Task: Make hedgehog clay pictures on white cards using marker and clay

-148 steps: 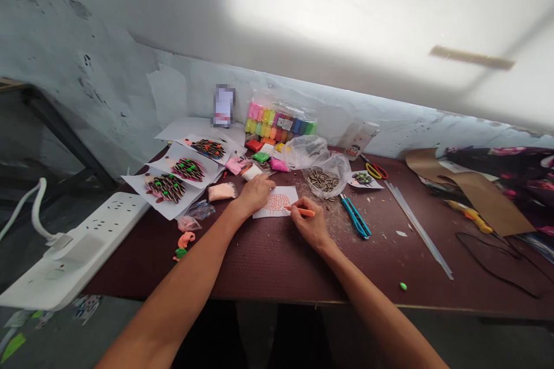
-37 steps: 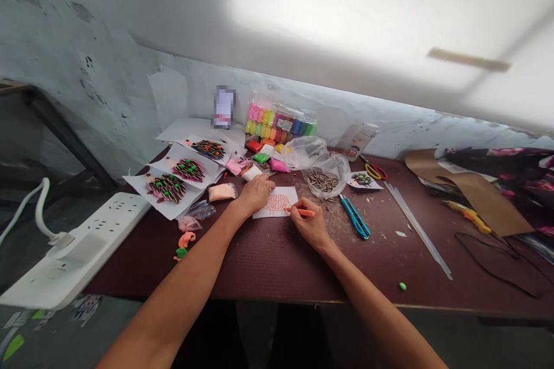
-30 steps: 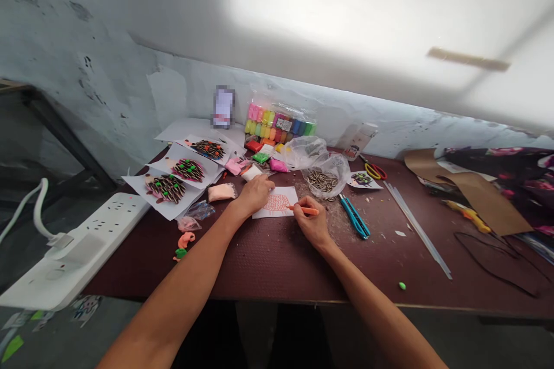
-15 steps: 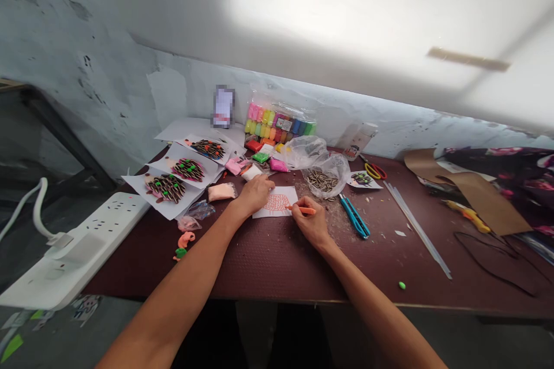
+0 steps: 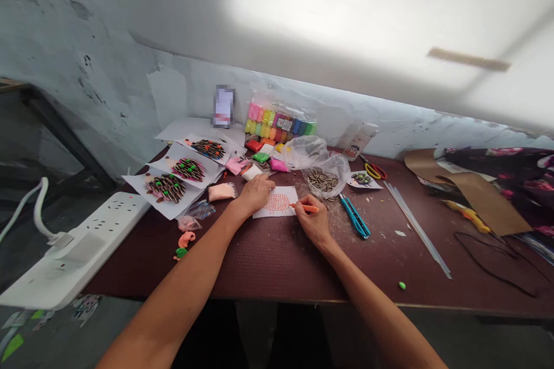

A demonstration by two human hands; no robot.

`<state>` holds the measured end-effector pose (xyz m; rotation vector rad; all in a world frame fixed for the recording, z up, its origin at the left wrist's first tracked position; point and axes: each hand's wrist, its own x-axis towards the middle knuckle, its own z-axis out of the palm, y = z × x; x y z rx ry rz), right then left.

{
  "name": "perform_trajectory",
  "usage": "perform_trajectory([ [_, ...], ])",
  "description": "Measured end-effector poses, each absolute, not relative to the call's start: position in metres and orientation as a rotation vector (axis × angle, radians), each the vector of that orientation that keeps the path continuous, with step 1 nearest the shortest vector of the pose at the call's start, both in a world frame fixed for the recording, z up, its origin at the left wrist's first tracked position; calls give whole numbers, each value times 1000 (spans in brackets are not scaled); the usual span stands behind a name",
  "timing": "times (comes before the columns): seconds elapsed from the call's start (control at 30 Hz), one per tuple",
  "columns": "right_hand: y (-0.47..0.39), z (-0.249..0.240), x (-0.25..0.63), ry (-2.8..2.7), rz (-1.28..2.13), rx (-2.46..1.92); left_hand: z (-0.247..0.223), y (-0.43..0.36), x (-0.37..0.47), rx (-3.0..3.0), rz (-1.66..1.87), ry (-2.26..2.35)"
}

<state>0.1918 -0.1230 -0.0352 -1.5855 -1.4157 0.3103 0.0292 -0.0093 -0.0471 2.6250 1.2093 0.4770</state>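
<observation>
A small white paper [image 5: 286, 191] with an orange-red drawing lies on the dark red table [image 5: 268, 265]. My right hand [image 5: 314, 222] is closed around an orange pen [image 5: 309, 208], its tip at the drawing's right side. My left hand [image 5: 257, 193] rests on the paper's left edge, its fingers close together; whether anything is under them is hidden. Just beyond it lies a white clay packet [image 5: 251, 172], and to its left a pale peach packet [image 5: 222, 191]. A plastic bag of striped seeds [image 5: 324, 180] sits behind my right hand.
Seed-covered hedgehog pictures [image 5: 167, 187] lie at the left, near a white power strip [image 5: 99, 230]. Coloured clay packs [image 5: 281, 124] lean at the back. Rightward are a teal cutter [image 5: 355, 216], scissors [image 5: 375, 170], clear sticks [image 5: 418, 230] and a yellow glue gun [image 5: 470, 216].
My right hand and the orange pen have shifted slightly to the right, uncovering more of the drawing's right side. My left hand has stayed in place.
</observation>
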Motion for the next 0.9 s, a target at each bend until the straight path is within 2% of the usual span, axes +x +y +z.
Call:
perform_trajectory([
  [0.9,-121,-32,199,-1341,295,-1556,-53,-4,28,2630,535,1193],
])
